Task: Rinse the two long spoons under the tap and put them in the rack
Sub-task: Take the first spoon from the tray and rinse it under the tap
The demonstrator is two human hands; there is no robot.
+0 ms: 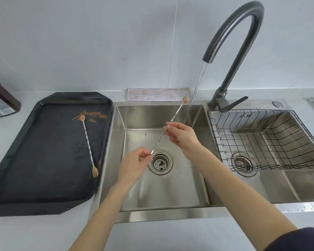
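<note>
Both hands over the left sink basin (192,187), centre of frame, sharing one long spoon (168,126). Left hand (134,165) pinches the lower handle end between thumb and fingertips, just left of the drain strainer (160,163). Right hand (181,136) pinches the twisted shaft about midway, fingers curled round it. Spoon runs diagonally from lower left up to the right; its small gold bowl sits at the top near the back rim of the basin, just left of the water stream (196,89), close to it but cannot tell if water touches it. Tap (243,33) arches across the upper right of frame and is running, stream falling into the left basin behind the right hand. Second spoon (88,144) lies flat on the black tray (16,160) at left of frame, bowl end toward the back beside a brown smear, forked end toward the front; neither hand is near it. Wire rack (272,142) sits in the right basin, right of frame, nothing visible in it. A folded cloth (158,94) lies on the counter behind the sink, and a dark bottle (2,100) with a label stands at the far left edge. A dark sleeve (301,240) shows in the lower right corner.
</note>
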